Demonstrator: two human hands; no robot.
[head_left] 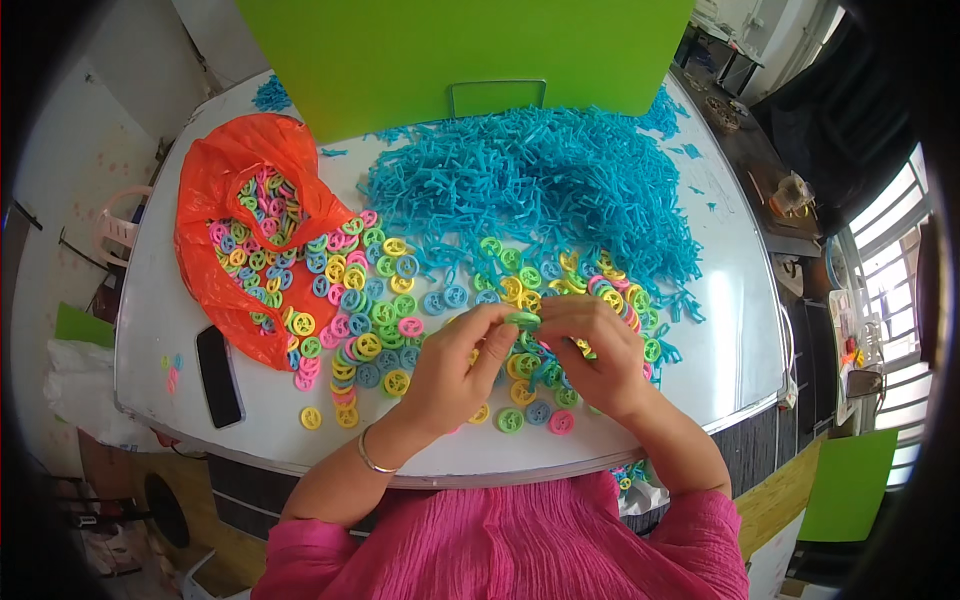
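Observation:
A small green plastic wheel [523, 321] is pinched between the thumb and fingers of my left hand [455, 365], held above the table. My right hand [600, 345] is closed beside it, its bent fingertips against or very near the wheel's right side. Whatever those right fingers hold is hidden. Below and around both hands lie many spoked plastic wheels [383, 312] in yellow, green, pink and blue, some in overlapping rows. Beyond them rises a large heap of thin blue plastic pieces [530, 175], with stray ones mixed among the wheels.
On the left, an open red plastic bag [205, 190] spills more wheels onto the white table [270, 425]. A dark phone [219, 376] lies near the table's left edge. Behind the blue heap stands a bright green panel [400, 50] with a metal handle.

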